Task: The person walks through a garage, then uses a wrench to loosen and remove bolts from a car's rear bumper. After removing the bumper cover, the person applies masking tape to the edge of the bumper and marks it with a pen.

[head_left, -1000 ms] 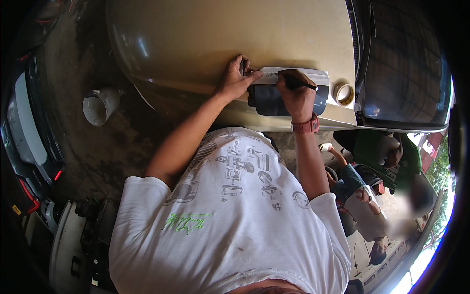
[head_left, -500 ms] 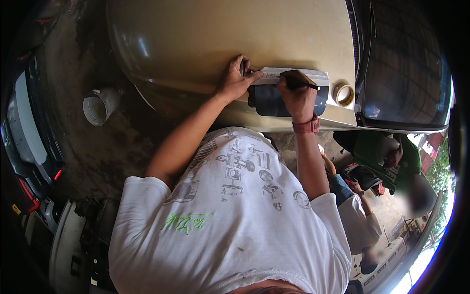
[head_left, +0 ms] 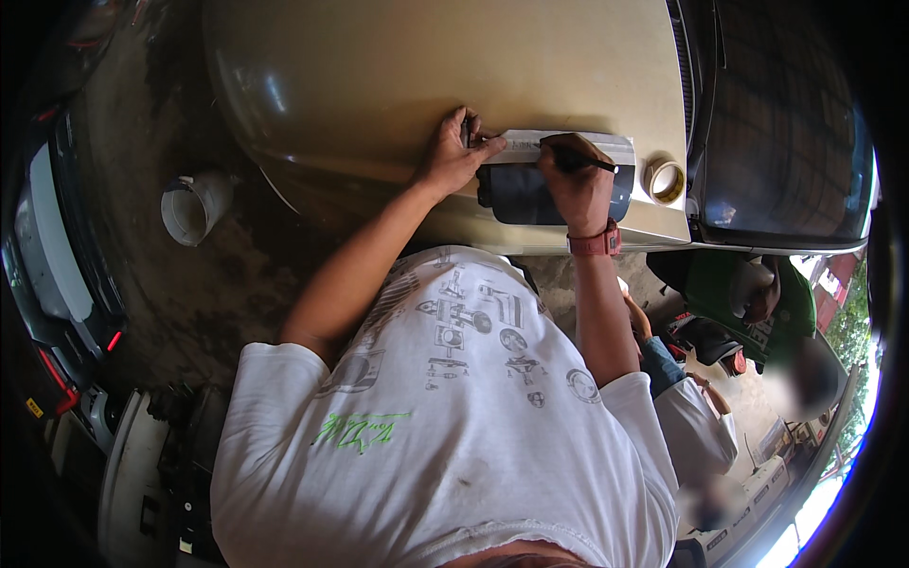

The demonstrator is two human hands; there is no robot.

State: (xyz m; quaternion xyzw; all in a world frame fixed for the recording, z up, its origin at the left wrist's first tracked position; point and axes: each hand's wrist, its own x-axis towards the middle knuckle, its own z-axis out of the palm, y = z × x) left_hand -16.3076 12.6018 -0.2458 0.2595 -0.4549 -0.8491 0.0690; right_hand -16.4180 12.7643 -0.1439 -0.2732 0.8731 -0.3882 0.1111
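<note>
A black marker [head_left: 595, 164] is gripped in my right hand [head_left: 579, 189], its tip end over a pale strip [head_left: 578, 144] that carries small handwriting. That strip runs along the far edge of a dark, glossy rectangular part [head_left: 523, 194], which lies on the gold car hood [head_left: 454, 57]. At the strip's left end rests the thumb of my left hand [head_left: 454, 156]. Its other fingers are curled, with a small dark piece between them that I cannot make out. Just right of the dark part sits a tape roll [head_left: 665, 181].
The windshield [head_left: 786, 123] rises right of the hood. A white cylindrical container [head_left: 194, 206] is on the floor at left, with a car's rear [head_left: 57, 237] beyond. At lower right are a person in green [head_left: 757, 303] and another in a pale top [head_left: 696, 426].
The writing on the strip has grown slightly, and my right hand has shifted a little to the right. My left hand stays nearly in place. The person in the pale top has moved an arm.
</note>
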